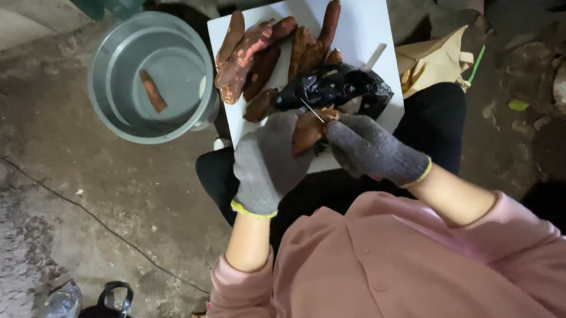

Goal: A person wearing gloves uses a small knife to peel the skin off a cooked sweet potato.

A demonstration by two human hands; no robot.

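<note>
While the left hand (267, 163) grips a sweet potato (307, 130) at the white board's (359, 19) near edge, the right hand (366, 149) pinches a thin blade (313, 110) against it. More sweet potatoes (271, 50) fill the board's far left corner, a black bag (337, 86) just beside.

L hand (267, 163) gloved, fingers curled | R hand (366, 149) gloved, pinching

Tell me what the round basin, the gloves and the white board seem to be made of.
Basin: likely metal, dull grey, faint sheen along the rim. Gloves on the left hand and right hand: knitted grey fabric, yellow-edged cuffs, visible weave. White board: smooth, matte, flat; plastic or coated board, hard to tell.
</note>
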